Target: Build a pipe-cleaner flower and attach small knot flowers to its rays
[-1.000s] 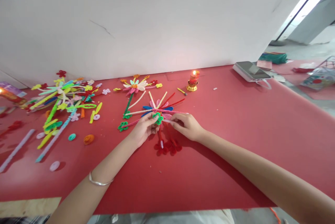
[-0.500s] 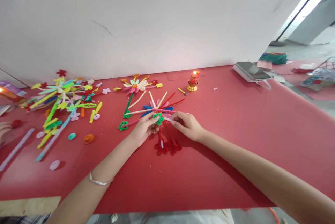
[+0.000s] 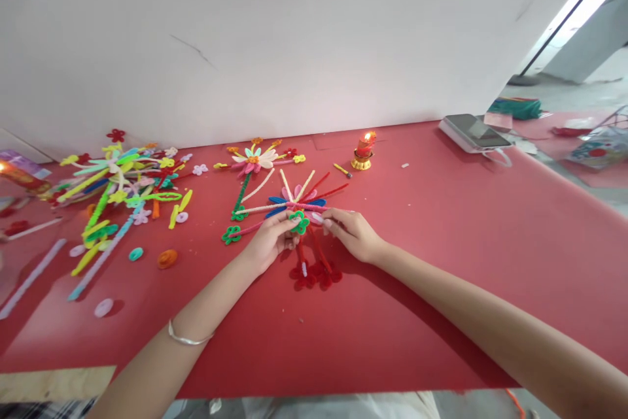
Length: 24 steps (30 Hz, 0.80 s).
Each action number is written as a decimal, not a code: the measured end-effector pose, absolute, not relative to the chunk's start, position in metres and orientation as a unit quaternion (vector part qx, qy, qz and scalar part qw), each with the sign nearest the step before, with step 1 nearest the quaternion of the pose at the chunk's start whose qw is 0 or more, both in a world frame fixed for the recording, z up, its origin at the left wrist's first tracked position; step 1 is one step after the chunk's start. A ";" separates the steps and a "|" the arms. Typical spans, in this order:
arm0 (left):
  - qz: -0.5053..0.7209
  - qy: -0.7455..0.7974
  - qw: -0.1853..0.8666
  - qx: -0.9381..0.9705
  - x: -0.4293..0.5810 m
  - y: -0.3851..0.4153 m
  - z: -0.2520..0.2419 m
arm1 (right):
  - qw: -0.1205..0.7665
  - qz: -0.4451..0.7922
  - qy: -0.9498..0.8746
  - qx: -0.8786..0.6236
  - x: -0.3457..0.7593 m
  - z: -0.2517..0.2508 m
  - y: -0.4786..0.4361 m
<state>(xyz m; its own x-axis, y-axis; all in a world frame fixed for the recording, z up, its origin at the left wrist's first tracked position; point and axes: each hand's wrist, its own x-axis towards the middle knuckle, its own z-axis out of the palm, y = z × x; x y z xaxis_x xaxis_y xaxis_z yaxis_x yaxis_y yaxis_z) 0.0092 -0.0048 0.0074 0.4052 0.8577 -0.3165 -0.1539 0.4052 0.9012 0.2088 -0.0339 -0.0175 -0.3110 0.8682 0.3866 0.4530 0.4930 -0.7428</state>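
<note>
My left hand [image 3: 275,236] is closed, its thumb and fingers pinching a small green pipe-cleaner flower [image 3: 299,223]. Just right of it, my right hand [image 3: 354,233] is also closed, fingertips on a short pale pipe cleaner [image 3: 317,217], partly hidden. Behind both hands lies a large pipe-cleaner flower with blue petals [image 3: 277,202] and pink ones, its red, cream and pink stems fanning out. Two red flowers [image 3: 326,274] on red stems lie below my fingers; one has a lilac bit at its centre. Another green flower [image 3: 231,234] ends a pink stem at left.
A lit red candle [image 3: 364,148] in a gold holder stands behind, near a short yellow stub [image 3: 342,170]. A white-and-pink pipe-cleaner flower [image 3: 254,159] and a colourful pile [image 3: 115,170] lie left. A phone-like device [image 3: 475,133] with a cable rests at right.
My right fingertips have shifted slightly, and less of the pale pipe cleaner shows. My left hand keeps the green flower. At far left, another person's hand has moved and a pale stick shows there.
</note>
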 end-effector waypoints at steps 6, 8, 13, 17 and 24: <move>0.370 0.408 0.738 0.391 0.010 -0.005 0.012 | 0.366 0.216 -0.779 -0.461 0.207 -0.016 -0.032; 0.374 0.406 0.741 0.381 0.010 -0.004 0.013 | 0.353 0.207 -0.788 -0.460 0.206 -0.016 -0.032; 0.374 0.411 0.744 0.370 0.010 -0.004 0.014 | 0.328 0.183 -0.818 -0.435 0.207 -0.019 -0.031; 0.373 0.407 0.746 0.372 0.010 -0.004 0.014 | 0.325 0.182 -0.834 -0.406 0.207 -0.020 -0.030; 0.371 0.412 0.745 0.372 0.010 -0.004 0.014 | 0.345 0.213 -0.835 -0.372 0.208 -0.017 -0.033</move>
